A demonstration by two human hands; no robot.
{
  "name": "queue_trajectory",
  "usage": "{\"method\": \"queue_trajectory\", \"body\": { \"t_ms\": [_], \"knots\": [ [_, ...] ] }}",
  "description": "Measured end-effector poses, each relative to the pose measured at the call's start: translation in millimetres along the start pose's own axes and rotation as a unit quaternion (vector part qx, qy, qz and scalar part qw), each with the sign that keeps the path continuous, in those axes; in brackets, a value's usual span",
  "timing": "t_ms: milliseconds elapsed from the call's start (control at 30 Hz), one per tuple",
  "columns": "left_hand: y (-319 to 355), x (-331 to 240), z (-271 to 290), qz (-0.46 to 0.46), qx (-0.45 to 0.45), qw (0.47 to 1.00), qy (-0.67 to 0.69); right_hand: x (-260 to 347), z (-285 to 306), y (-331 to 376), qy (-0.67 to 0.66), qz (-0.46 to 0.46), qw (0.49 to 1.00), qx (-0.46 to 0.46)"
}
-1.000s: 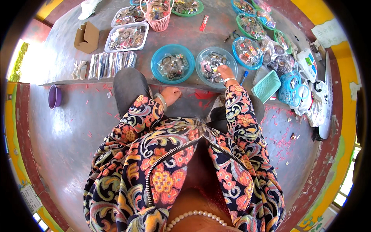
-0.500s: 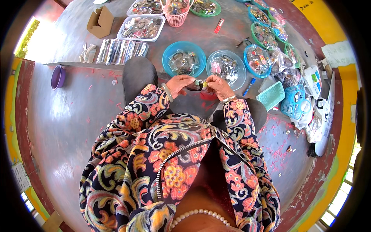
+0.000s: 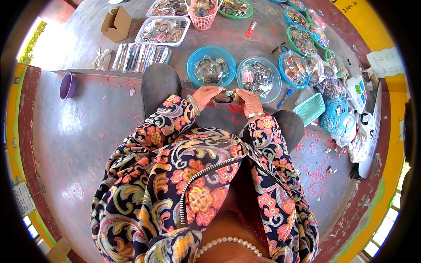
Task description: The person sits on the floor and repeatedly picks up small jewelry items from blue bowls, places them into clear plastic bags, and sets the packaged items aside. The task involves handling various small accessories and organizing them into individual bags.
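I see my left hand [image 3: 205,95] and right hand [image 3: 247,100] meeting just above my knees, both pinched shut on a small dark ring [image 3: 223,99], thin and glossy, with a pale bead-like bit at its right side; what that bit is I cannot tell. The ring hangs between the fingertips, just short of two round plastic bowls. The blue bowl [image 3: 195,63] and the clear bowl [image 3: 274,86] sit side by side on the grey floor [image 3: 79,44], each heaped with shiny wrapped trinkets too small to sort out. A blue pen [image 3: 284,98] lies by the clear bowl, and a teal mesh basket [image 3: 309,109] sits tilted beside my right knee. More bowls crowd the right edge, bent by the lens. Left of my knees the floor is scuffed and open, with a purple cup [image 3: 68,85] well apart. My patterned sleeves hide my lap.
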State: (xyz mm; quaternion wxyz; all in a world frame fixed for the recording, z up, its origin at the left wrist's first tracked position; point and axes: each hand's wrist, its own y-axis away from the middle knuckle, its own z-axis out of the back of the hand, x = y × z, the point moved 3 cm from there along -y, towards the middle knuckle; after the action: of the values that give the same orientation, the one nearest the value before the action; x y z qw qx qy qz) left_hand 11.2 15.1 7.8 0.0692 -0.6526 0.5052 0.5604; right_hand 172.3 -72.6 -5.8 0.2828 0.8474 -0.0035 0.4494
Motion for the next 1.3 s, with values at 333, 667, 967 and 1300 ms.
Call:
{"method": "queue_trajectory", "body": {
  "t_ms": [333,667,967,1300],
  "knots": [
    [6,-8,-8,-0.036,0.033,0.999,0.023,4,-5,1,0.008,0.063,0.997,-0.044],
    [-7,8,-4,0.007,0.077,0.997,-0.026,-2,-4,-4,0.135,0.022,0.989,0.051],
    [-12,13,6,0.002,0.028,0.997,0.07,-7,-3,-6,0.052,-0.012,0.998,0.034],
    [-7,13,-7,-0.024,0.11,0.994,-0.012,-14,3,-11,0.024,0.006,0.999,0.037]
  ]
}}
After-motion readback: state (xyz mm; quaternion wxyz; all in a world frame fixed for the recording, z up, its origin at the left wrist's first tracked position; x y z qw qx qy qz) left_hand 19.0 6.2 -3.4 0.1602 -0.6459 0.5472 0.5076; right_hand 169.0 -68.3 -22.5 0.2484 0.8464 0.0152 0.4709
